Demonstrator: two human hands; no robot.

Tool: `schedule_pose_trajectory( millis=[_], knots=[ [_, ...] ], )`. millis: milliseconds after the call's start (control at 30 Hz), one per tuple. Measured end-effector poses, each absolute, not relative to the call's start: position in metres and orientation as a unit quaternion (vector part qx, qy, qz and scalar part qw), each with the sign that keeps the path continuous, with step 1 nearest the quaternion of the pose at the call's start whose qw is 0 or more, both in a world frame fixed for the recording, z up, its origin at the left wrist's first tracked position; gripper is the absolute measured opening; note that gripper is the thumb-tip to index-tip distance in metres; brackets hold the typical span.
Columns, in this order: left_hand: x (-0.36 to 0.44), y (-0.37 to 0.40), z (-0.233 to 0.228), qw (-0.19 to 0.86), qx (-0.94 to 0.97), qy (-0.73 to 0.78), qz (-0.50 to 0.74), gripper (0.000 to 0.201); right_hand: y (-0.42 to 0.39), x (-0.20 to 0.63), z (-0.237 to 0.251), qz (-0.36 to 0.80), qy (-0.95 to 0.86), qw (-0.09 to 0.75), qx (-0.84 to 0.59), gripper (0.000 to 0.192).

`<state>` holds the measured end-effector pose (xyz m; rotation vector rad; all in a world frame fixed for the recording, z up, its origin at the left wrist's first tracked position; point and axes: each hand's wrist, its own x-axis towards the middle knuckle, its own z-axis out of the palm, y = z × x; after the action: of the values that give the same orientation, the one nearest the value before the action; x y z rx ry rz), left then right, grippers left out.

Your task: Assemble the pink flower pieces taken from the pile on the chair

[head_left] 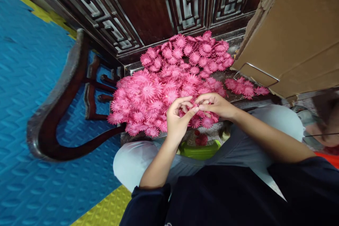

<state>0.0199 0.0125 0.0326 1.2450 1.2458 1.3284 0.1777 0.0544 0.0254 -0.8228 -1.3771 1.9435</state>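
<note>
Because the spot between them is so small, my left hand and right hand meet at the fingertips, thumbs and forefingers curled in close. A bit of pink shows there, but I cannot tell whether I am pinching a flower or whether it belongs to those behind. The flowers lie heaped on the bench, just beyond my knees and beneath my fingers, probably so that either hand can reach them. The carved back and the armrest at my left seem to bound the heap. To my right, a smaller cluster lies apart, near the wire and the cardboard; why it is separate, I cannot tell. Below, between my knees, sits something green, too covered to name.
</note>
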Motion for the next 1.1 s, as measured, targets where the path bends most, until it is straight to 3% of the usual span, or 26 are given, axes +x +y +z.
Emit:
schedule_pose_trajectory(
  millis=[567, 833, 1100],
  knots=[
    [0.016, 0.012, 0.036, 0.521, 0.465, 0.491, 0.521, 0.03, 0.055, 0.179, 0.032, 0.727, -0.541, 0.29, -0.307, 0.023],
    [0.024, 0.008, 0.037, 0.386, 0.555, 0.525, 0.517, 0.024, 0.054, 0.177, 0.034, 0.683, -0.58, 0.287, -0.338, 0.03],
    [0.022, 0.01, 0.036, 0.322, 0.533, 0.543, 0.563, 0.019, 0.055, 0.179, 0.036, 0.657, -0.57, 0.313, -0.381, 0.033]
  ],
)
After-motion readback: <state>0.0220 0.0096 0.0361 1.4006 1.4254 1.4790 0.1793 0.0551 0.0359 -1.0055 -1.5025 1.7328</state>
